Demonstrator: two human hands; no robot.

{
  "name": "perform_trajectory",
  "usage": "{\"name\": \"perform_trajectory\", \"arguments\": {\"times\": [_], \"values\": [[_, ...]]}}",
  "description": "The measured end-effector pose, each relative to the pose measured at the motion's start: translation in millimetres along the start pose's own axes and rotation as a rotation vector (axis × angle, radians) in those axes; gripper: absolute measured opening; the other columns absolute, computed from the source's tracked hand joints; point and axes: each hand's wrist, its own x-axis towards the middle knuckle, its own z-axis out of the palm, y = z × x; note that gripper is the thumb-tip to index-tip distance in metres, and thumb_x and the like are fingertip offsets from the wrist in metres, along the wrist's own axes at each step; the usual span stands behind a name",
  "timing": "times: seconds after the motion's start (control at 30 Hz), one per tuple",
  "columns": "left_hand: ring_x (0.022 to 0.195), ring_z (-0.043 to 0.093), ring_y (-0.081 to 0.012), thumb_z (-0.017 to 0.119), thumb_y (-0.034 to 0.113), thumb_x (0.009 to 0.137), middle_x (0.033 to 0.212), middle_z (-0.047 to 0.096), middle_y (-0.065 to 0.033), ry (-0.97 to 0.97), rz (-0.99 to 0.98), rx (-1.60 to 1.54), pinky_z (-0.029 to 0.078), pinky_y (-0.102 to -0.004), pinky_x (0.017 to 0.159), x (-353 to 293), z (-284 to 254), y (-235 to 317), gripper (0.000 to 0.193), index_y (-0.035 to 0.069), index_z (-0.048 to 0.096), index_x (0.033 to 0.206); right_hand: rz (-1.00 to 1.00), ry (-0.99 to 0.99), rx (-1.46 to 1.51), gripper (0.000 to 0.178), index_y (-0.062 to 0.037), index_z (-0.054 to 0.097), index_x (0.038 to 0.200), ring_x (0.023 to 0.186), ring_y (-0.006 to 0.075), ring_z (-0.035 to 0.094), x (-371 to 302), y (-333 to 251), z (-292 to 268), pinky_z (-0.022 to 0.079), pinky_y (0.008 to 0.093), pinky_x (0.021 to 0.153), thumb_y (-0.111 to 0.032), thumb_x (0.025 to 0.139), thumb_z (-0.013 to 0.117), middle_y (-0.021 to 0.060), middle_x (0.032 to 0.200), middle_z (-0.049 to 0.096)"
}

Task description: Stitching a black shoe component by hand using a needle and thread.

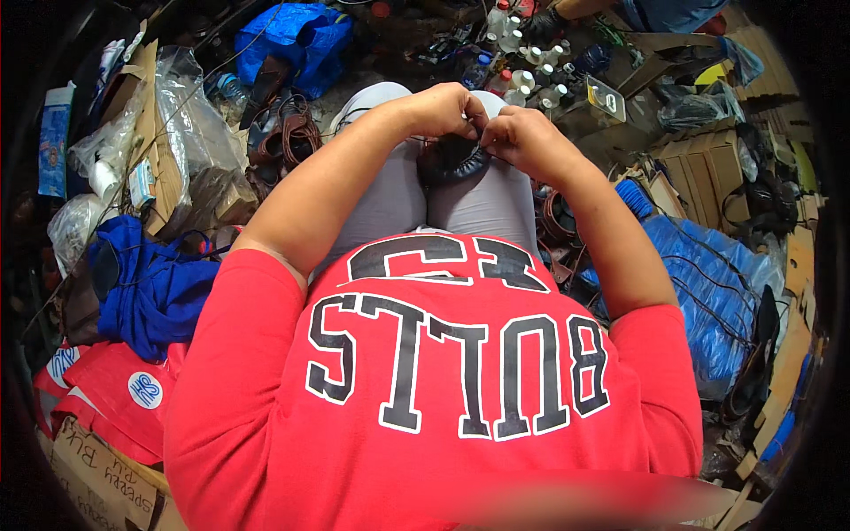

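A dark, glossy piece that looks like a black leather shoe (453, 162) rests across my knees, over the grey trousers (381, 199). My left hand (445, 111) is at its upper edge, fingers curled and pressed together on it. Close by, my right hand (524, 139) pinches at the same edge with thumb and forefinger. The fingertips of both hands nearly meet. Whether a thread or a small tool is between them is too small to make out. My fingers cover the upper part of the shoe.
Several small bottles (531, 71) with white and red caps stand beyond my knees. Brown leather footwear (297, 133) and a blue plastic bag (297, 44) lie to the left. At right are a cardboard box (704, 168) and a blue plastic-wrapped bundle (699, 292). Blue cloth (146, 283) lies near my left elbow.
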Motion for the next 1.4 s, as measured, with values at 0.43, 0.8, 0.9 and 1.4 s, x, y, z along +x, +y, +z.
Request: {"name": "perform_trajectory", "arguments": {"times": [0.43, 0.8, 0.9, 1.4], "values": [[0.073, 0.054, -0.0196, 0.061, 0.024, 0.085, 0.079, 0.054, -0.0096, 0.375, -0.346, 0.385, 0.044, -0.0312, 0.068, -129.8, -20.9, 14.6, 0.026, -0.001, 0.062, 0.082, 0.066, 0.317, 0.263, 0.013, -0.0023, 0.061, 0.08, 0.078, 0.0153, 0.051, -28.1, 40.0, 32.9, 0.042, 0.0266, 0.072, -0.014, 0.077, 0.066, 0.0044, 0.081, 0.051], [0.093, 0.058, -0.022, 0.042, 0.036, 0.095, 0.099, 0.061, -0.0084, 0.567, 0.289, -1.104, 0.039, -0.0339, 0.086, -80.2, -2.0, 29.2, 0.036, 0.007, 0.062, 0.089, 0.425, 0.402, 1.226, 0.041, -0.0091, 0.068, 0.101, 0.068, 0.0085, 0.054, -53.6, 89.5, 6.3, 0.036, 0.0223, 0.067, -0.042, 0.086, 0.05, 0.0035, 0.085, 0.066], [0.095, 0.058, -0.0237, 0.042, 0.036, 0.095, 0.1, 0.061, -0.0089, 0.595, 0.237, -1.129, 0.04, -0.0352, 0.086, -80.7, -1.2, 34.9, 0.035, 0.009, 0.061, 0.083, 0.687, 0.345, 0.548, 0.027, -0.0046, 0.068, 0.099, 0.068, 0.0057, 0.052, -46.3, 80.5, -0.5, 0.041, 0.0207, 0.062, -0.024, 0.081, 0.067, 0.0025, 0.079, 0.063], [0.108, 0.055, -0.0317, 0.04, 0.034, 0.096, 0.105, 0.062, -0.0147, 0.451, 0.412, -1.43, 0.038, -0.0408, 0.097, -70.8, -1.3, 26.0, 0.041, 0.01, 0.054, 0.066, 0.205, 0.42, 0.954, 0.024, -0.0029, 0.064, 0.098, 0.089, 0.0115, 0.053, -24.1, 62.0, 22.0, 0.038, 0.0238, 0.081, -0.016, 0.08, 0.054, 0.0037, 0.095, 0.061]]}}
